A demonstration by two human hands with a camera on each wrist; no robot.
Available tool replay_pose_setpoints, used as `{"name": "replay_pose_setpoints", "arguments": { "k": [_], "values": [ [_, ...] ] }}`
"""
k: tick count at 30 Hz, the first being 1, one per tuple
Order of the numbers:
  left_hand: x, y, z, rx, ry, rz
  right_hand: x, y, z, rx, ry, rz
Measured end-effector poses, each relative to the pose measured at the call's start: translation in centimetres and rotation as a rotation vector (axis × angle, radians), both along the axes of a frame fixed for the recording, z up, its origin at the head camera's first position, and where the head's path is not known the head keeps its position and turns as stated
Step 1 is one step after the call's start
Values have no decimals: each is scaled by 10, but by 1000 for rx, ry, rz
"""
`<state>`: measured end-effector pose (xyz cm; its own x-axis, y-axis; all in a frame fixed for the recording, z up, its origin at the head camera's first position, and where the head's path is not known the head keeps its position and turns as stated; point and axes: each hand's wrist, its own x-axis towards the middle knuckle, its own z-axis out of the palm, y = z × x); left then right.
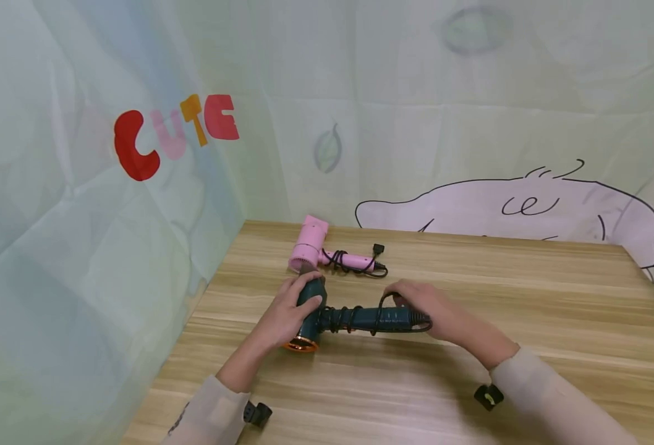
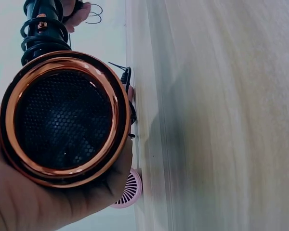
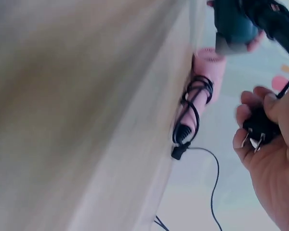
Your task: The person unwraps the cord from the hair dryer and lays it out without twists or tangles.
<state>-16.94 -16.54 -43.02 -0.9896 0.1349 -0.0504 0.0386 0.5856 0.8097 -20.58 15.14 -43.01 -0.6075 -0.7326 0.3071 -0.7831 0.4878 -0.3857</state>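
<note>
My left hand (image 1: 285, 312) grips the barrel of a dark teal hair dryer (image 1: 313, 293), thumb on top, and holds it above the table. In the left wrist view its copper-rimmed mesh intake (image 2: 62, 120) faces the camera. The handle (image 1: 377, 319) points right, with black cord (image 1: 340, 318) coiled round it. At the handle's end, my right hand (image 1: 429, 307) pinches the cord's black two-pin plug (image 3: 261, 126), whose prongs show in the right wrist view. Just beyond the teal dryer lies a pink hair dryer (image 1: 309, 241), cord wound round its handle.
The wood-grain table (image 1: 527, 290) meets a printed cloth backdrop (image 1: 405, 136) behind and at the left. The pink dryer's black plug (image 1: 379, 248) lies past its handle. Black wrist straps (image 1: 257, 414) hang at both sleeves.
</note>
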Motion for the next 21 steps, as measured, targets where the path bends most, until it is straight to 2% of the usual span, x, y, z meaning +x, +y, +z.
{"name": "replay_pose_setpoints", "arguments": {
  "k": [2,7,13,17,21],
  "values": [
    [1,1,0,0,6,-9,-5,1,4,29,-3,8],
    [2,2,1,-3,0,-26,-14,-2,12,107,57,-14],
    [2,3,1,-33,-5,-15,-16,-7,23,120,112,-38],
    [1,2,2,-45,-20,13,-15,-9,30,169,236,-75],
    [1,3,2,-105,-3,50,-11,-12,38,241,355,-128]
  ]
}}
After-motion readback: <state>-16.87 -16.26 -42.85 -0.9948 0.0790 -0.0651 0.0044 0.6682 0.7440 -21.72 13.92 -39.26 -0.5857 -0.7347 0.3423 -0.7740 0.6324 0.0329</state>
